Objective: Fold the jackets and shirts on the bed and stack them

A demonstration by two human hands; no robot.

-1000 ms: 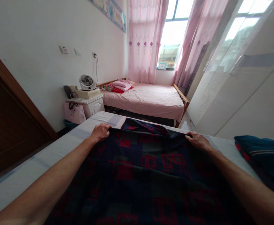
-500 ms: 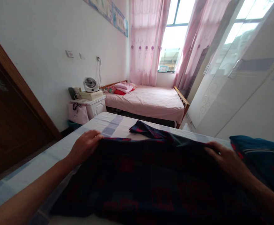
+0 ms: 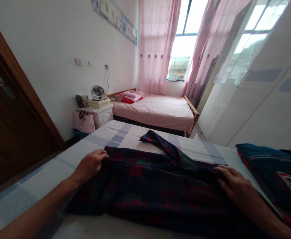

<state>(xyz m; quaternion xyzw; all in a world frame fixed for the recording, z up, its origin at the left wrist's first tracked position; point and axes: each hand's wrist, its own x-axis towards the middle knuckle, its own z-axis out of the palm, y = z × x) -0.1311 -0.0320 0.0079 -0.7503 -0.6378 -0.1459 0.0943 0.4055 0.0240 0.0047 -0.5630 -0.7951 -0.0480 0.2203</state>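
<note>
A dark blue cloth with red square patterns (image 3: 155, 189) lies folded across the near bed (image 3: 60, 166), which has a pale sheet with blue stripes. My left hand (image 3: 92, 163) grips the cloth's left far corner, fingers curled over the edge. My right hand (image 3: 232, 186) rests on the cloth's right far edge, fingers pressed on the fabric. A loose strip of the same cloth (image 3: 157, 141) sticks out toward the far side between my hands.
Another dark blue folded cloth (image 3: 272, 172) lies at the right. Beyond stand a pink bed (image 3: 160, 111) with pillows, a white nightstand (image 3: 98, 113) carrying a small fan (image 3: 97, 92), a pink bag (image 3: 83, 121), a brown door (image 3: 8, 113) at left and white wardrobes (image 3: 260, 99) at right.
Both hands pulled the cloth's far edge toward me, folding it over. The cloth now covers less of the bed, and a loose strip lies exposed beyond the fold.
</note>
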